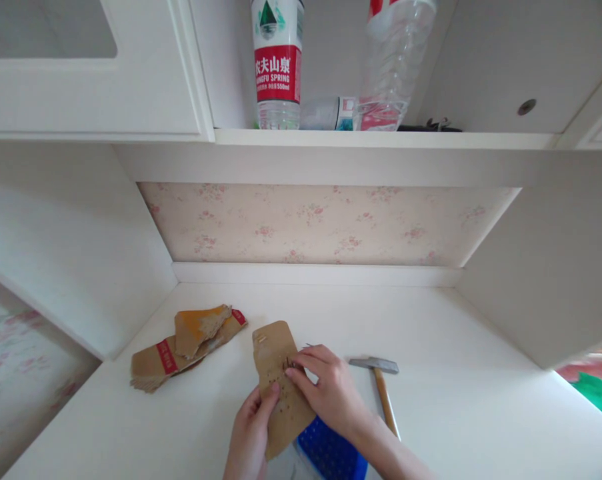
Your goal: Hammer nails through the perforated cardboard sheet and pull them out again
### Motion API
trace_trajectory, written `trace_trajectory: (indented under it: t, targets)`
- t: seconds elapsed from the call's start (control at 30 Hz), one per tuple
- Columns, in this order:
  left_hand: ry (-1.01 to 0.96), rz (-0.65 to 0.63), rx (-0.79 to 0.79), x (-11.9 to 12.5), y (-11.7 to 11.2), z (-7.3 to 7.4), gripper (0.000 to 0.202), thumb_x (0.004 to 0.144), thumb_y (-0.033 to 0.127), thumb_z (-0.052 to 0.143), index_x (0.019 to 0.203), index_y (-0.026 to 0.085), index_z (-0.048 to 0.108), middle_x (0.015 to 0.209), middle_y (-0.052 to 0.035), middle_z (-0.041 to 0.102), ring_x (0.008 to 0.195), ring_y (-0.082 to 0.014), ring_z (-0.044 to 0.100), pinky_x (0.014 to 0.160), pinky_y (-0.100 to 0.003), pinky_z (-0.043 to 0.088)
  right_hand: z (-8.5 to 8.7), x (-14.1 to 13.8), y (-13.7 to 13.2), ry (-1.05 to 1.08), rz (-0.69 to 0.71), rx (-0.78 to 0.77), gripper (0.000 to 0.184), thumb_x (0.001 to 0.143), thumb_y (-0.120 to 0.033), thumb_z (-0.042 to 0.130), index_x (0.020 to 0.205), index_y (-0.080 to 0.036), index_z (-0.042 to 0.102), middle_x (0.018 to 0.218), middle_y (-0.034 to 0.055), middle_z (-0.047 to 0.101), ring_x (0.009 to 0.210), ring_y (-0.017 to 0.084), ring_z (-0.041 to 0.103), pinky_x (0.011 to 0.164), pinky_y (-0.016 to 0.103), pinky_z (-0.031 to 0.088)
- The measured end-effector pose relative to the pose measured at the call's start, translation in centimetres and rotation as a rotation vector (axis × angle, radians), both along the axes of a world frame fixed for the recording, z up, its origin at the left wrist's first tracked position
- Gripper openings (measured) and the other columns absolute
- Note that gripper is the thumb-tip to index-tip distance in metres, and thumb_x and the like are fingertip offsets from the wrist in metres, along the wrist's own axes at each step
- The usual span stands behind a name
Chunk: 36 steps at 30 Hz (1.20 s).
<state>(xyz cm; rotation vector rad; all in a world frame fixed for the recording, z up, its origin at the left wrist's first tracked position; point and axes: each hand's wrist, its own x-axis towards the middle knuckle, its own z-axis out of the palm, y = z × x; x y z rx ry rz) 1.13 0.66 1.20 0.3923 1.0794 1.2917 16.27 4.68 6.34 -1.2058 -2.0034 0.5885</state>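
Note:
My left hand [251, 427] grips the lower left edge of a brown cardboard piece [275, 343], its thumb lying on the front face. The cardboard is tilted and dotted with small holes, and several thin dark nails [287, 364] stick out near its middle. The fingers of my right hand [331, 390] are pinched together at these nails, with thumb and forefinger touching there. Below the cardboard, partly covered by it and by my right arm, is a blue dotted object [331, 450]. Just right of my right hand lies a hammer [383, 393] with a wooden handle.
Torn cardboard pieces [181, 350] lie on the white desk [421, 327] at the left. Above, an open shelf [381, 139] holds an upright water bottle [279, 73], another clear bottle [393, 70] and a bottle on its side [325, 113]. White side panels flank the desk.

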Motion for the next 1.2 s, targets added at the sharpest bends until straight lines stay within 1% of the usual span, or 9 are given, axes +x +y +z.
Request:
trace_trajectory:
  t: [0.23,0.43,0.67,0.77,0.83,0.97,1.07,1.13,1.2]
  targets:
    - [-0.018,-0.022,0.038,-0.3,-0.3,-0.4,0.043,0.065,0.041,0.085,0.095,0.013,0.074,0.097,-0.0120,0.076,0.099,-0.0319,0.068,0.083,-0.037,0.053,-0.4,-0.3,0.3,-0.016,0.068,0.069,0.026,0.096,-0.028,0.049,0.090,-0.022,0.074,0.087,0.0042,0.075,0.084,0.017,0.062,0.078,0.030,0.048]
    - [-0.075,-0.025,0.067,-0.3,-0.4,-0.2,0.043,0.067,0.039,0.084,0.100,0.013,0.074,0.096,-0.0119,0.076,0.096,-0.0319,0.069,0.081,-0.037,0.054,0.0,-0.2,0.5,-0.027,0.070,0.032,0.025,0.095,-0.028,0.052,0.084,-0.021,0.074,0.087,0.0038,0.073,0.085,0.016,0.062,0.079,0.028,0.048]
    - [-0.068,-0.025,0.033,0.0,-0.2,0.3,0.046,0.060,0.042,0.087,0.094,0.013,0.075,0.093,-0.0121,0.077,0.093,-0.0319,0.071,0.078,-0.036,0.054,0.2,0.3,0.8,-0.026,0.064,-0.054,0.017,0.089,-0.029,0.061,0.083,-0.024,0.076,0.090,0.0022,0.073,0.090,0.018,0.062,0.082,0.030,0.048]
    - [-0.075,-0.021,0.009,-0.1,0.1,0.4,0.046,0.059,0.042,0.087,0.093,0.013,0.075,0.093,-0.0121,0.077,0.092,-0.0318,0.071,0.078,-0.036,0.055,0.4,0.5,0.9,0.076,0.077,-0.150,0.013,0.085,-0.029,0.067,0.092,-0.026,0.078,0.095,0.0023,0.072,0.092,0.018,0.063,0.084,0.030,0.049]
    - [-0.091,-0.011,-0.001,-0.2,0.2,0.8,0.046,0.059,0.041,0.088,0.093,0.013,0.075,0.094,-0.0121,0.077,0.094,-0.0324,0.071,0.079,-0.036,0.055,0.3,0.5,1.0,0.199,0.088,-0.211,0.026,0.083,-0.031,0.070,0.108,-0.028,0.074,0.104,0.0030,0.069,0.094,0.018,0.063,0.083,0.029,0.051]
    - [-0.143,0.003,-0.029,-0.4,0.3,1.5,0.046,0.059,0.037,0.088,0.095,0.013,0.074,0.093,-0.0117,0.077,0.096,-0.0332,0.070,0.078,-0.036,0.056,-0.1,0.3,1.0,0.533,0.008,-0.399,0.034,0.091,-0.037,0.054,0.122,-0.026,0.065,0.111,0.0059,0.069,0.092,0.018,0.065,0.081,0.033,0.054]
    - [-0.165,-0.014,-0.035,-0.4,0.2,1.7,0.045,0.061,0.037,0.087,0.096,0.012,0.073,0.092,-0.0123,0.077,0.096,-0.0331,0.070,0.077,-0.035,0.056,0.2,0.1,0.6,0.663,0.225,-0.601,0.029,0.088,-0.027,0.058,0.114,-0.025,0.070,0.101,0.0035,0.074,0.092,0.020,0.067,0.084,0.035,0.052]
    - [-0.170,-0.021,-0.025,-0.2,0.1,1.6,0.044,0.062,0.037,0.087,0.095,0.012,0.073,0.092,-0.0124,0.077,0.096,-0.0330,0.071,0.076,-0.035,0.056,0.6,0.0,0.3,0.671,0.362,-0.624,0.024,0.085,-0.021,0.061,0.104,-0.026,0.074,0.092,0.0009,0.077,0.087,0.021,0.068,0.079,0.033,0.052]
    - [-0.165,-0.025,-0.026,-0.1,0.1,1.6,0.043,0.062,0.037,0.087,0.094,0.012,0.073,0.092,-0.0119,0.077,0.095,-0.0323,0.071,0.075,-0.033,0.056,0.8,-0.1,0.1,0.631,0.338,-0.587,0.021,0.085,-0.019,0.059,0.093,-0.025,0.077,0.083,-0.0011,0.077,0.079,0.019,0.069,0.071,0.030,0.051]
